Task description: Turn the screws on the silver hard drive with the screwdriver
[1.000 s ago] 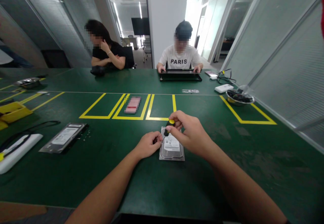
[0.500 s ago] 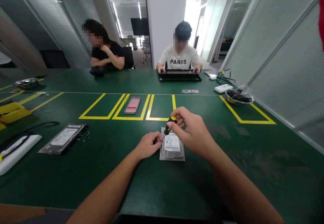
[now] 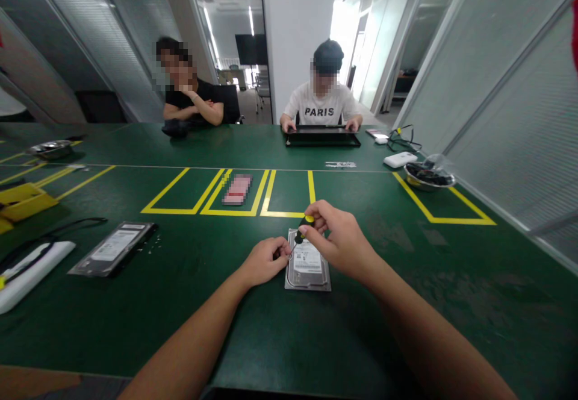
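Right hand [image 3: 344, 244] pinches a black, yellow-capped screwdriver [image 3: 301, 230] tight; left hand [image 3: 263, 261] nips the flat silver hard drive [image 3: 310, 270] to steady it.

The table [image 3: 451, 303] carries two hard drives [image 3: 311, 270] [image 3: 112, 248], two metal bowls [image 3: 428, 176] [image 3: 49, 148] and one screwdriver [image 3: 301, 229]. Two people [image 3: 323, 102] [image 3: 192, 96] sit at its far edge.

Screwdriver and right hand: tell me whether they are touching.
Touching. The head view shows the right hand pinching the screwdriver by its black handle, fingertips closed on it with no gap, above the hard drive.
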Demonstrator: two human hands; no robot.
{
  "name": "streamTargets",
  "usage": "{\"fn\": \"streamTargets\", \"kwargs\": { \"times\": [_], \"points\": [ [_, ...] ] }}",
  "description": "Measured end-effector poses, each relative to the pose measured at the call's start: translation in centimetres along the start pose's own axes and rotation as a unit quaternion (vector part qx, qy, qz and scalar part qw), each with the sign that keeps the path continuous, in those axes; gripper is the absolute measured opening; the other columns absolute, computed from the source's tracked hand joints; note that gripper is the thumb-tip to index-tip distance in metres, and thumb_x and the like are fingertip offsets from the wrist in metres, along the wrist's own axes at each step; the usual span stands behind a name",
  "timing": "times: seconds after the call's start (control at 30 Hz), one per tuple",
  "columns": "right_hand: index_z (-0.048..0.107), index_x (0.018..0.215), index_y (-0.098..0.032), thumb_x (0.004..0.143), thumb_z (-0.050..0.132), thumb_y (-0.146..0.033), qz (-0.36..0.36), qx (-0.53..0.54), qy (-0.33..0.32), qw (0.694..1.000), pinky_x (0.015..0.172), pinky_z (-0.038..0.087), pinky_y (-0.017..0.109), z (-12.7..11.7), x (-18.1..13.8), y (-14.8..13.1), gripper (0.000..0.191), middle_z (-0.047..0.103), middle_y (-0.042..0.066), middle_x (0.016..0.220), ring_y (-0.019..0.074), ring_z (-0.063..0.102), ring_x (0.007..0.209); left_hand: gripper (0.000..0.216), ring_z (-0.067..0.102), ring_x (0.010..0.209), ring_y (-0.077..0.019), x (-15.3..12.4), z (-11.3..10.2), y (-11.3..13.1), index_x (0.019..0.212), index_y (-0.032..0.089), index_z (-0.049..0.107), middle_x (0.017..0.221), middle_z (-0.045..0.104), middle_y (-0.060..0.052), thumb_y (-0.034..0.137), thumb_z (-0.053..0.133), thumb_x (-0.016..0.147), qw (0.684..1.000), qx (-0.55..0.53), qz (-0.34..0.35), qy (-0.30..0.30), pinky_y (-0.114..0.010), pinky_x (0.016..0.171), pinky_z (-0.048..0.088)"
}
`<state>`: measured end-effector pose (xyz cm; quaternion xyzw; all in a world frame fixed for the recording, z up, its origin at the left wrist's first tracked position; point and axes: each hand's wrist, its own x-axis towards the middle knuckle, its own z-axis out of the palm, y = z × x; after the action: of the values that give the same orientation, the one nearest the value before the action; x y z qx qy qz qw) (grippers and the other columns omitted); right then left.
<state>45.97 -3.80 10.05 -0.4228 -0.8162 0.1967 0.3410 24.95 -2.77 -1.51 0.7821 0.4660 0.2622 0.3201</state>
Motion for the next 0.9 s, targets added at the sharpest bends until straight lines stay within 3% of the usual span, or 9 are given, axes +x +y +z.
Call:
{"fn": "streamTargets", "kwargs": {
  "times": [0.9],
  "points": [
    [0.057,0.098,-0.018,0.089,0.055,-0.028,-0.033,-0.047,-0.023,0.998,0.069,0.040,0.027,1.3,0.6,0.4,0.014,0.062,0.003,0.082,0.0148,0.056,0.073,0.005,0.049,0.065,-0.0129,0.1,0.0,-0.2,0.075,0.018,0.054,0.070,0.054,0.003,0.020,0.053,0.079,1.000,-0.003,0.001,0.002,-0.024,0.062,0.035]
  ]
}}
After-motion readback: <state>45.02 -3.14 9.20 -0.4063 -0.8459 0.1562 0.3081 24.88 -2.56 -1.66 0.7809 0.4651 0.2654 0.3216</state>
